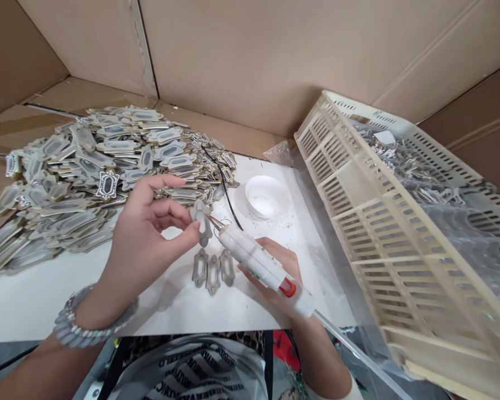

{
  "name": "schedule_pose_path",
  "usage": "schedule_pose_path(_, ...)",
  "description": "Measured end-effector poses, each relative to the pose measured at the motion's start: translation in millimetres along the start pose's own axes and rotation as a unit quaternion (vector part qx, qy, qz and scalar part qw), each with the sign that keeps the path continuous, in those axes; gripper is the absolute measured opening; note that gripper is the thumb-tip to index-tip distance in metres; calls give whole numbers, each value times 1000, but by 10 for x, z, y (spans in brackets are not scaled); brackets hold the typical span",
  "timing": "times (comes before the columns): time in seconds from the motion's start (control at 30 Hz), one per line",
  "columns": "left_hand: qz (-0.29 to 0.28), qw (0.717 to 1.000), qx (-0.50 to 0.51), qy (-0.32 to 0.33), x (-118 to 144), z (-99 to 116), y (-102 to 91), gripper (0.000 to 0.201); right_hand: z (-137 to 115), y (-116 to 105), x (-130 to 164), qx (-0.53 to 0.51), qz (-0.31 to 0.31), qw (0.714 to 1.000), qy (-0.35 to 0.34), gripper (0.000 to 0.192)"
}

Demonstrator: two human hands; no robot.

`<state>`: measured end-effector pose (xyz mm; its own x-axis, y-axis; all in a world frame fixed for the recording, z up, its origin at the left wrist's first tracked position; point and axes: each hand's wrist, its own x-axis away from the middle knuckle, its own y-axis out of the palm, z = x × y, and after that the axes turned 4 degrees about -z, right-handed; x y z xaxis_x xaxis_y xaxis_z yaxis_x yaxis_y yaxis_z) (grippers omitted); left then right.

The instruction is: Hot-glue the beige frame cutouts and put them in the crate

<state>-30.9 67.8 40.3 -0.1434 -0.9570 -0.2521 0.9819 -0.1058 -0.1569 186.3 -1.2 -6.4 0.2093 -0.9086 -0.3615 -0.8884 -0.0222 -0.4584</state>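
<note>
left hand [150, 233]: pinching one grey ornate oval-frame plaque [203, 225], mid-table
right hand [275, 272]: gripping white glue gun [258, 261], tip on plaque
done: three plaques [212, 270] laid near front edge
left: big pile [87, 166], table's left

The person's left hand [150, 233] reaches in from seven o'clock with its bare forearm angled up toward one o'clock and a beaded, silvery bracelet [83, 328] circling the wrist. Its thumb and bent middle fingers pinch together at three o'clock of the palm, while the index finger stretches out straight above them. The right hand [275, 272] comes in from five o'clock, palm upward and lying low, fingers curled in a closed grip and pointing toward eleven o'clock, near the left fingertips.
</note>
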Motion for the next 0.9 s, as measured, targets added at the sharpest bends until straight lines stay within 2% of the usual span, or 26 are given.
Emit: schedule_pose_path(0.9,-12,998,44,-43,15,22,26,52,77,15,7,13,-10,1000,-12,16)
